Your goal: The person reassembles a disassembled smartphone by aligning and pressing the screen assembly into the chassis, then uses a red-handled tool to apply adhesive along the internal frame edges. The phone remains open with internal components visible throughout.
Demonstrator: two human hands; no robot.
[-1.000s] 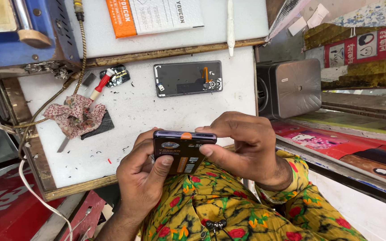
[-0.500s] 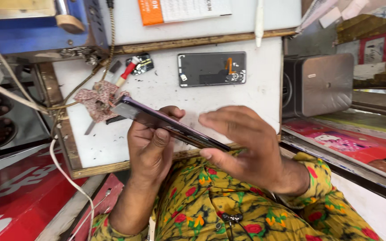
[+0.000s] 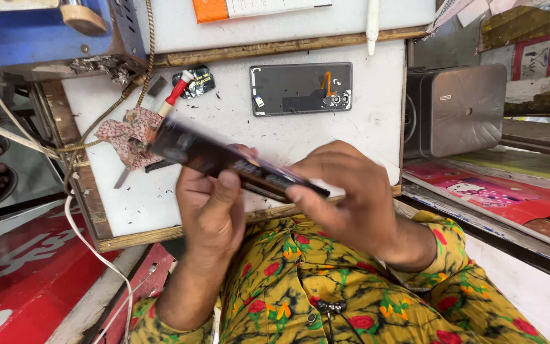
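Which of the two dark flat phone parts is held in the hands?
The blurred dark phone, gripped by left hand and right hand; the grey back panel lies on the board.

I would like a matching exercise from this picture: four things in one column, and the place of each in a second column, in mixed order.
Things
1. thin dark phone panel
2. grey phone back cover with a camera hole
3. silver metal box
4. crumpled patterned cloth

Places
A. to the right of the white worktable
B. flat on the worktable, near its far edge
C. held tilted between the left hand and the right hand
D. on the worktable's left part, beside a red-handled tool

Pairs: 1-C, 2-B, 3-A, 4-D
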